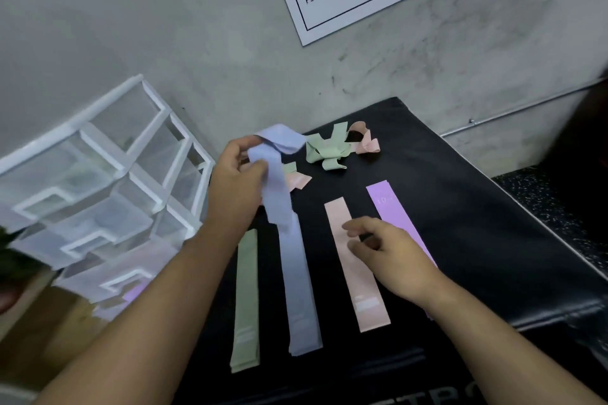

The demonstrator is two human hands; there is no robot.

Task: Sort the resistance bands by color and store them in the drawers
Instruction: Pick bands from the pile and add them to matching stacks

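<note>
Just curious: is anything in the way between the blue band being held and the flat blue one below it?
Nothing visible. The held blue band hangs from the left hand directly above the flat blue band; the right hand is aside.

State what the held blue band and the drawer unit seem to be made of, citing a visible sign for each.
Held blue band: thin matte rubber or latex, probably; it drapes and folds limply. Drawer unit: hard plastic, apparently; white frame, glossy see-through drawers.
</note>
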